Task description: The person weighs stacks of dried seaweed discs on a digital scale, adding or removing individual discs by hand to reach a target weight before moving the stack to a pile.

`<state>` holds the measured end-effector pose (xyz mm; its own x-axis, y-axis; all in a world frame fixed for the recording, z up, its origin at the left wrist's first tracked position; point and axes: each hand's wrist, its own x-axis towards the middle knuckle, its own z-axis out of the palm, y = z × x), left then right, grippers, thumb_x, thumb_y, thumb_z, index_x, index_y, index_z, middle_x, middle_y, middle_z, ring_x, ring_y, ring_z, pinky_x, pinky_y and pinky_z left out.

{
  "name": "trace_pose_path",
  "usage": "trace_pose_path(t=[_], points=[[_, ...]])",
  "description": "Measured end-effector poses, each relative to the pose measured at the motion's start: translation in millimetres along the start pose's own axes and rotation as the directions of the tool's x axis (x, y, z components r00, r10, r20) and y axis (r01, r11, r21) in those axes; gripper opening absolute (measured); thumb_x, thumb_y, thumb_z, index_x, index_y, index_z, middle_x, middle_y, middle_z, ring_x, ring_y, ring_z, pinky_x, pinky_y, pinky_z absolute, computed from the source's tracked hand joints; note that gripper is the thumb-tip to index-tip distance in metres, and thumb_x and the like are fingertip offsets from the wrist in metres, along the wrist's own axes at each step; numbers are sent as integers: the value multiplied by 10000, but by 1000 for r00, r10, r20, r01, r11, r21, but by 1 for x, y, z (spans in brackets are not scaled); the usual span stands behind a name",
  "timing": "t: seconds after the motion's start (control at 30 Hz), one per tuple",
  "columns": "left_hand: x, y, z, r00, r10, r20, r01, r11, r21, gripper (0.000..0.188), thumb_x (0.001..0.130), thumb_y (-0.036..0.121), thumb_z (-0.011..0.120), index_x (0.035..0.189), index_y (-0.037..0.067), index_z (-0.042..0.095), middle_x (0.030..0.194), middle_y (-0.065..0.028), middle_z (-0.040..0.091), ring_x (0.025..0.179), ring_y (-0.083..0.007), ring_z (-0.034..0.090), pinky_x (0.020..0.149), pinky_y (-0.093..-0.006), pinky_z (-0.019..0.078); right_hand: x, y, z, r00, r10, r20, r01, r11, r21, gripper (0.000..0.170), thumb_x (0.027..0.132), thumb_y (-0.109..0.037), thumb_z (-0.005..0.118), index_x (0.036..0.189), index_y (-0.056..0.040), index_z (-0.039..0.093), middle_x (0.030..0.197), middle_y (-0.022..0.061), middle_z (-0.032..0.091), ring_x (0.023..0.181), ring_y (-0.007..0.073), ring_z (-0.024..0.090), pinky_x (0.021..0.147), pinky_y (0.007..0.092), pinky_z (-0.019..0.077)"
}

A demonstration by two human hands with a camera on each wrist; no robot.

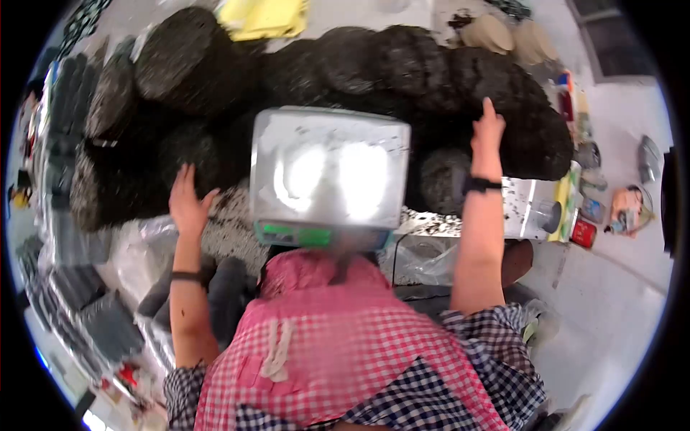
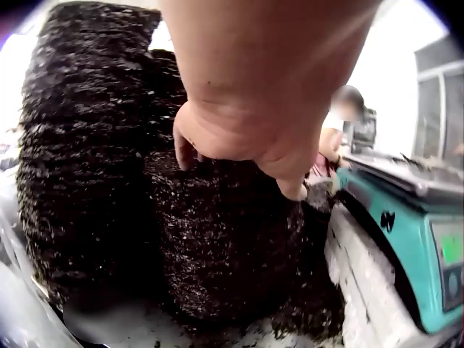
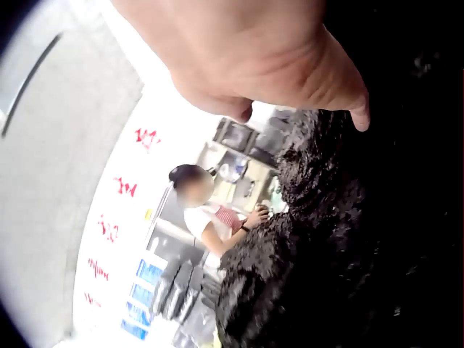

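Note:
Dark round stacks of thin sheets (image 1: 183,61) line the table around a scale with a bare metal plate (image 1: 330,165). The left hand (image 1: 190,205) rests over a shorter stack left of the scale; in the left wrist view that hand (image 2: 250,138) lies on top of the stack (image 2: 225,239), thumb and fingers over its edges, holding it. The right hand (image 1: 488,133) reaches over the dark stacks right of the scale, one finger extended. In the right wrist view the right hand (image 3: 275,65) is above dark material (image 3: 312,217), its thumb tip near it; whether it touches is unclear.
Yellow packets (image 1: 266,20) lie behind the stacks, with pale round pieces (image 1: 489,34) at the back right. Grey bagged packs (image 1: 68,158) are piled at the left. A red can (image 1: 583,233) stands at the right. Another person (image 3: 210,217) appears in the right wrist view.

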<state>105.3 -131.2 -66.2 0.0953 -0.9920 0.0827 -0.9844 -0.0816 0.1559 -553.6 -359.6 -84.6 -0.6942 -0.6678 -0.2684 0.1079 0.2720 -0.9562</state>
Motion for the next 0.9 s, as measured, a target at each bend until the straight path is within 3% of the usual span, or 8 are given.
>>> trace_pose_path(t=[0.1,0.3,0.43,0.5,0.57,0.67,0.77,0.9], points=[[-1,-11,-5,999,47,-18,-46,998,34,655,857,287,793,1422,34,578,1478,-200,577,1367,-385,545,1123,-454,465,-54,48,-46,867,-469,168,491,863,-122,599,910,-142,812,1372,102,519,1366,211,601,1263,270,586,1095,372,459],[-3,-18,-50,900,-314,-303,239,936,-258,386,943,194,669,1300,46,665,1243,-204,705,1160,-383,665,998,-441,531,-248,-16,29,548,-279,789,462,887,-7,385,977,-131,702,1327,3,616,1261,139,674,1193,220,637,1033,345,510],[-30,11,-108,822,-541,-179,29,354,-935,410,1048,249,559,1357,-18,592,1276,-134,685,1168,-292,659,1022,-428,509,-389,-40,132,-115,-465,878,656,628,418,901,828,-422,823,1543,-33,438,1588,252,409,1468,435,390,1201,527,323],[-28,51,-120,895,-445,-33,-49,-26,-998,476,1073,295,504,1445,-1,511,1407,-121,614,1295,-291,595,1118,-451,455,-441,-51,159,-198,-487,850,761,470,447,1208,731,-665,809,1613,-19,296,1649,352,221,1512,556,241,1216,602,251],[-27,79,-99,954,-251,162,23,-479,-877,616,1096,417,473,1566,31,381,1561,-124,489,1415,-286,497,1208,-466,372,-459,-44,159,-104,-468,877,736,557,385,1173,749,-605,825,1618,-30,286,1649,353,208,1510,554,247,1210,591,273],[-24,106,-98,981,-69,181,103,-607,-788,479,1132,252,435,1564,50,386,1532,-134,510,1353,-284,556,1142,-454,458,-435,-39,137,39,-389,921,590,753,293,947,888,-326,786,1611,10,275,1656,268,297,1502,389,383,1200,476,353],[-21,115,-92,933,-187,308,151,-574,-805,422,1131,218,424,1522,60,421,1466,-139,554,1305,-290,587,1101,-460,499,-373,-48,94,520,13,854,120,989,-88,586,1006,-146,637,1515,35,411,1451,220,556,1305,336,593,1079,459,506],[-17,109,-83,924,-141,355,206,-599,-774,399,1127,199,428,1501,58,418,1385,-143,602,1272,-285,604,1066,-437,522,-292,-32,49,803,2,596,-211,936,282,385,1024,-40,557,1402,31,549,1264,185,689,1194,345,663,1025,482,557]])
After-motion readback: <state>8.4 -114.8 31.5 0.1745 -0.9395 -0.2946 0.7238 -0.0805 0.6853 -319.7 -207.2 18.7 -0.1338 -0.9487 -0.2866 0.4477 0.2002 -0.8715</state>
